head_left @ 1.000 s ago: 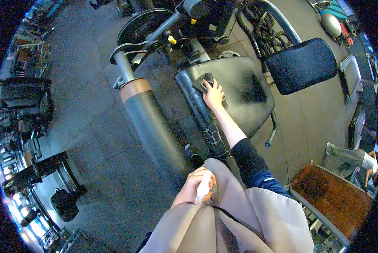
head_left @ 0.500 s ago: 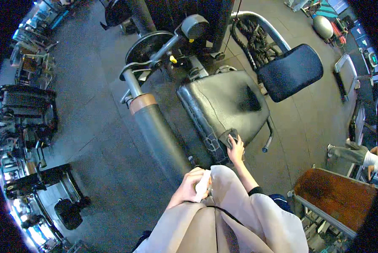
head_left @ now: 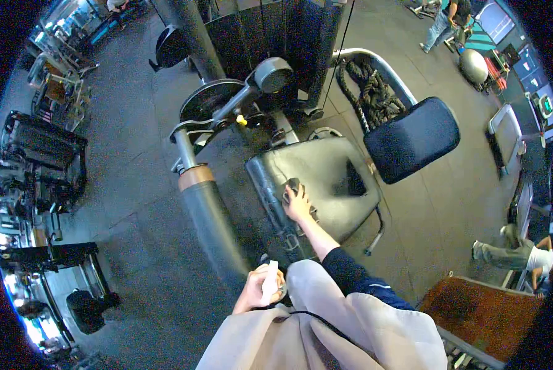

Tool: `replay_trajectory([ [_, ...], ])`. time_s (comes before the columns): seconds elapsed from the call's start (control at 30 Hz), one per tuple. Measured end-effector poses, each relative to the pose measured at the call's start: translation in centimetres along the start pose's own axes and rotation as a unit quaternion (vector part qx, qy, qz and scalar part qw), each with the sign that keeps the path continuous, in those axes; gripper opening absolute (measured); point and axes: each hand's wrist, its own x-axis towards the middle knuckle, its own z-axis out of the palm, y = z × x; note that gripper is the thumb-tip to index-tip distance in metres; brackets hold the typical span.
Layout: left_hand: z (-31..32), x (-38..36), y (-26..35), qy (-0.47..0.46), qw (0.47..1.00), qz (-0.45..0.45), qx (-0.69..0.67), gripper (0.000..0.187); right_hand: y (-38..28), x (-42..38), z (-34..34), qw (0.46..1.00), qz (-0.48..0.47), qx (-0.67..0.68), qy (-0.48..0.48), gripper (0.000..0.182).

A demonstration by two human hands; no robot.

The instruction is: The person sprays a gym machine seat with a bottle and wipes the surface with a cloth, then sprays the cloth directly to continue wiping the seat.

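Right hand [head_left: 298, 205]: fingers partly curled, pressing a dark cloth [head_left: 292, 185] onto the cracked black seat pad [head_left: 323, 176]. Left hand [head_left: 260, 290]: closed around a white object [head_left: 270, 283], near the waist. Roller pad [head_left: 215, 222] lies left of the right grip; rope [head_left: 375, 95] beyond it. No writing legible.

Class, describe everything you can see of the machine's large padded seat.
The seat is a broad, dark, leather-like pad with rounded corners, lying roughly flat. Its top shines around a near-black patch; the edge facing the roller pad looks creased and worn. The right hand rests on it with a dark cloth.
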Motion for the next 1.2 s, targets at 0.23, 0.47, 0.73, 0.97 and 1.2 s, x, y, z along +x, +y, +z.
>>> replay_trajectory([
  [0.23,6.7,7.2,0.2,0.065,0.997,0.007,0.027,0.02,9.7,-6.8,-1.6,0.987,-0.147,-0.054,-0.047,0.09],
  [0.47,13.5,13.7,4.2,0.083,0.996,0.001,-0.024,0.02,13.3,-11.4,-9.8,0.956,-0.1,-0.022,-0.274,0.074],
  [0.73,15.6,14.6,3.2,0.018,0.999,0.02,-0.028,0.02,12.8,-7.9,-9.0,0.95,-0.167,0.03,-0.262,0.073],
  [0.97,11.7,12.1,2.6,0.039,0.998,-0.026,0.034,0.021,6.2,-1.5,-2.7,0.977,-0.173,0.022,-0.121,0.09],
  [1.2,5.8,10.7,2.2,0.015,0.999,0.004,0.037,0.021,6.1,-2.6,-5.1,0.969,-0.165,-0.016,-0.182,0.106],
])
